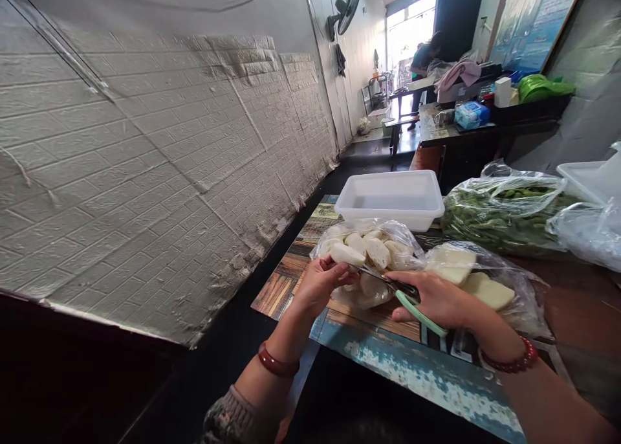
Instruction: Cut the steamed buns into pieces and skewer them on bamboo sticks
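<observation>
My left hand (320, 285) pinches a white oval food piece (347, 255) at the near edge of a clear plastic bag (414, 242). Similar white pieces (378, 252) fill that bag; their exact kind I cannot make out. In my right hand (439, 296) is a pair of scissors with a light green handle (421, 313). Its blades point left, toward the held piece and my left fingertips. Just behind my right hand, pale yellowish flat slabs (488, 292) lie in another clear bag. My right fingers partly hide the scissors' handles.
A white plastic tub (391, 201) stands behind the bags. Right of it is a bag of green pods (509, 211). The patterned tabletop (276, 288) ends near a brick-textured wall (169, 172). Farther back are a cluttered table (436, 132) and a bending person (424, 55).
</observation>
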Available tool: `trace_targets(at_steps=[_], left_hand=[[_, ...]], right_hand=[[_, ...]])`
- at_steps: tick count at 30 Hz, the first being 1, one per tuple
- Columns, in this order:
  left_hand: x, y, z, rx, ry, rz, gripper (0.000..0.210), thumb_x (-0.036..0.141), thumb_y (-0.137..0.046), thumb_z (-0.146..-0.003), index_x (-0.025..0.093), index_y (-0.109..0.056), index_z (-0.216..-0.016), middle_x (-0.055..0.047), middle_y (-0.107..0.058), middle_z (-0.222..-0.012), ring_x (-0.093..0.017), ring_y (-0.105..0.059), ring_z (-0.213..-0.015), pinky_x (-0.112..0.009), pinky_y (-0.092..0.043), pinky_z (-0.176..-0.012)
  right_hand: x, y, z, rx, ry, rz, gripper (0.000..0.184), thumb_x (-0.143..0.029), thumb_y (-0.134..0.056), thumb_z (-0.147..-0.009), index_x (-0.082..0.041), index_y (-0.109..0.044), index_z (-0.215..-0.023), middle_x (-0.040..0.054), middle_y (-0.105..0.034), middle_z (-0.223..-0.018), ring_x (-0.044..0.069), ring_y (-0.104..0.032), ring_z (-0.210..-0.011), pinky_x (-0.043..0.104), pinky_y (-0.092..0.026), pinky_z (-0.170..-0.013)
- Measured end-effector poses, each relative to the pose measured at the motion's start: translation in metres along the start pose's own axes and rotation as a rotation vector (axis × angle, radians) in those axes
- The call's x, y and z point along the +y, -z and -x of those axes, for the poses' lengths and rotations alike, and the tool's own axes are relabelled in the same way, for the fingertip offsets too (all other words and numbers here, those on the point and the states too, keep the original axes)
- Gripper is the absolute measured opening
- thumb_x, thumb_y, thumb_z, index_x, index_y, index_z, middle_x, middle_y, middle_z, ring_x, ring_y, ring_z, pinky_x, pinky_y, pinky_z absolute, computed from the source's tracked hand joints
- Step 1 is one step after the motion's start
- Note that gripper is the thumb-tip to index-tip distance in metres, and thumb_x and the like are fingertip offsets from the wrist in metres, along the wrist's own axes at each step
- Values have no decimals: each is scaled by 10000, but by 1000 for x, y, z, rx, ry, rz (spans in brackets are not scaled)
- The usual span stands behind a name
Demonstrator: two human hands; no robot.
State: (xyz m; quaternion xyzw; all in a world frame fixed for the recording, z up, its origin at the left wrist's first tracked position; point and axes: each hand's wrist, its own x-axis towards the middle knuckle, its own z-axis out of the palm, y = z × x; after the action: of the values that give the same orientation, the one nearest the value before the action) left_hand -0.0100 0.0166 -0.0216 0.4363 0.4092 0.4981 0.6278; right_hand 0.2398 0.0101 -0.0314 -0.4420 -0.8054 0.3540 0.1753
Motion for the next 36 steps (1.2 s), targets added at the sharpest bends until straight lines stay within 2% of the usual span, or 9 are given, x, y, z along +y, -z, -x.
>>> trace_targets(at_steps=[3,9,13,22,26,32,36], left_hand=[[0,-1,1,1,0,-3,458,367,-931,-584,100,-745,-906,-75,-744,-785,-172,-694,-676,-272,-554,-663],[2,-5,2,0,-12,-17,471,388,-932,-577,97,-742,-896,-64,-730,-745,-156,-676,-649,-261,-543,-646],[2,-6,2,-14,-22,-12,458,381,-933,-576,104,-746,-889,-58,-734,-762,-143,-667,-637,-257,-544,-645],[-2,0,-2,-13,-24,-7,439,354,-934,-578,128,-756,-910,-61,-759,-798,-163,-698,-642,-276,-571,-666],[-3,1,-2,-9,-20,0,408,352,-926,-596,122,-751,-885,-59,-751,-775,-153,-693,-625,-259,-561,-645],[0,0,2,6,-16,21,384,340,-918,-618,117,-745,-879,-56,-752,-795,-133,-684,-619,-250,-564,-661],[1,4,2,12,-7,28,408,361,-917,-620,113,-745,-894,-67,-758,-789,-139,-695,-624,-241,-560,-656]], right_hand=[[-2,0,0,-11,-3,11,777,-480,-761,-716,-111,-603,-1381,149,-754,-1140,352,-690,-1020,426,-569,-877],[-3,2,1,-17,-15,-20,683,-472,-755,-734,-166,-652,-1335,105,-771,-1111,332,-707,-989,392,-578,-855],[1,3,1,-18,-28,-43,694,-495,-743,-747,-144,-650,-1339,125,-755,-1178,348,-706,-1020,414,-576,-884],[11,-1,-2,58,15,-93,543,-481,-729,-764,-189,-739,-1221,96,-729,-1240,363,-667,-1150,424,-536,-981],[11,-2,-3,69,15,-84,530,-461,-721,-765,-186,-742,-1217,95,-760,-1174,362,-695,-1091,431,-550,-956],[7,-3,-4,47,85,-57,366,-428,-678,-803,-251,-790,-1104,61,-805,-1028,340,-728,-973,412,-579,-868],[1,-2,-3,46,101,-50,358,-406,-669,-814,-245,-783,-1112,58,-800,-1048,332,-724,-971,401,-579,-852]])
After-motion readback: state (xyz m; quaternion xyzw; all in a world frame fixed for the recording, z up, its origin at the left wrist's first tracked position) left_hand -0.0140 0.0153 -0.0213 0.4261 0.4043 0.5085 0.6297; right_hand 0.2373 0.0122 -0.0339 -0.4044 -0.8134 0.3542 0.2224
